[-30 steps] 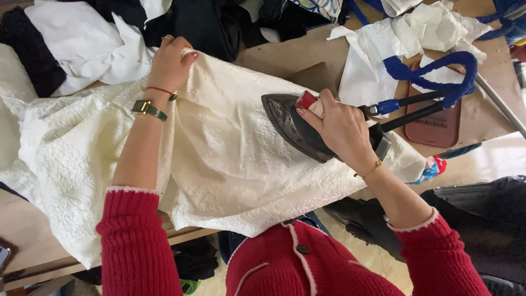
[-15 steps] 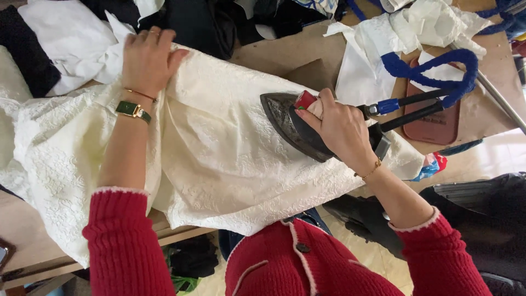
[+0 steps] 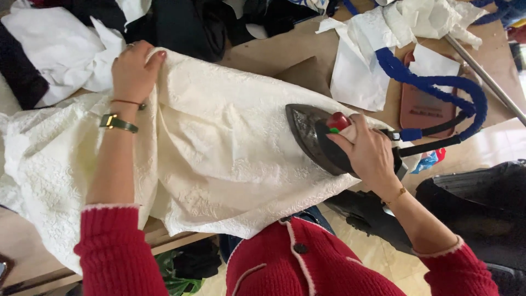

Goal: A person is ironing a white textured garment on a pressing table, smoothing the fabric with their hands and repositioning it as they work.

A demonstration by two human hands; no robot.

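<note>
Far left: a pile of white cloth (image 3: 52, 49) lies next to some black cloth (image 3: 181, 27) at the top edge of the counter (image 3: 274, 49).
Left hand: my left hand (image 3: 134, 68) lies flat with the fingers curled over the upper edge of the cream fabric (image 3: 219, 159); it presses and grips the edge, so it is partly closed on the fabric. On the wrist I see a gold watch (image 3: 116, 123) and a thin bracelet (image 3: 129, 102).
Left sleeve: the red knitted sleeve (image 3: 118, 252) has a pale trim at the cuff.
Cream fabric: it is spread over the counter in the middle of the view, between my two hands. It has a raised pattern, and its lower edge hangs over the front of the counter.
Iron: the dark iron (image 3: 315, 137) stands with its sole on the right part of the cream fabric, the tip points to the left. It has a red knob (image 3: 338, 120) on top.
Right hand: my right hand (image 3: 370, 153) is closed around the handle of the iron.
Behind the iron: white paper pieces (image 3: 356, 71) lie on the counter.
Cord: a thick blue cord (image 3: 433, 87) makes a loop from the back of the iron.
Right side: a reddish flat pad (image 3: 424, 112) lies under the loop, and a metal rod (image 3: 482, 77) runs diagonal near it.
</note>
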